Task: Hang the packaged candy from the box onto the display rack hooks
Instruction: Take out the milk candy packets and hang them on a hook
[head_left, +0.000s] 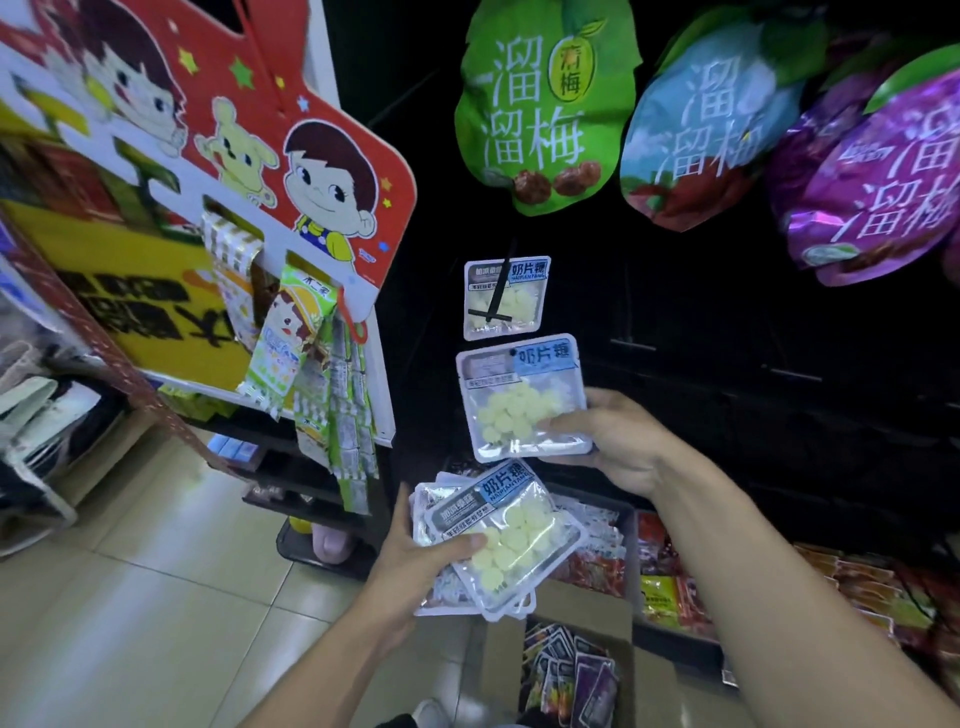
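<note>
Head view: right hand (618, 441) pinches candy pack (522, 400) at centre, just below hung pack (503, 297) at 12 o'clock; left hand (415, 551) grips pack stack (498, 540) at 6 o'clock, above box (566, 670).

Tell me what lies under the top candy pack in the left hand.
Under the top candy pack, the left hand holds more packs of the stack, edges showing. Their count and fronts are covered. Lower down, the cardboard box holds other packets.
</note>
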